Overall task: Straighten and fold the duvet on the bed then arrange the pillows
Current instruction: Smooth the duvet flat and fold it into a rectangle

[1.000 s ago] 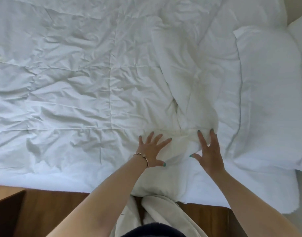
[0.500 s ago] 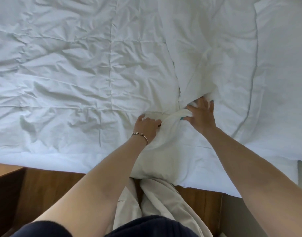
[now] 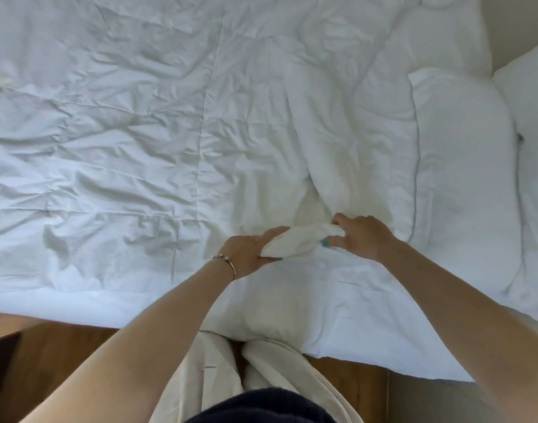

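Both hands are closed on the same bunched ridge of the duvet (image 3: 170,132), just in from the near edge of the bed. The left hand (image 3: 249,250) is clamped on the ridge's end toward 8 o'clock, thumb underneath and fingers wrapped over; the right hand (image 3: 360,235) pinches the other end toward 2 o'clock, its fingertips tucked into the cloth. The gathered roll (image 3: 301,241) runs between them, its long axis nearly level and tipped slightly up to the right. From this grip a raised fold climbs away toward 12 o'clock, and the rest of the duvet spreads wrinkled and roughly flat toward 9 and 10 o'clock. A pillow (image 3: 462,166) lies toward 3 o'clock, well apart from the right hand, with a second pillow (image 3: 533,96) beyond it at the frame's edge. The left hand sits slightly nearer the body, while the right is nearer the fold and the pillows. My judgement is that straightening is under way and the fold not yet started: the slack lies toward 12 o'clock, so a pull back toward 6 o'clock, square to the roll's axis, should flatten that ridge.
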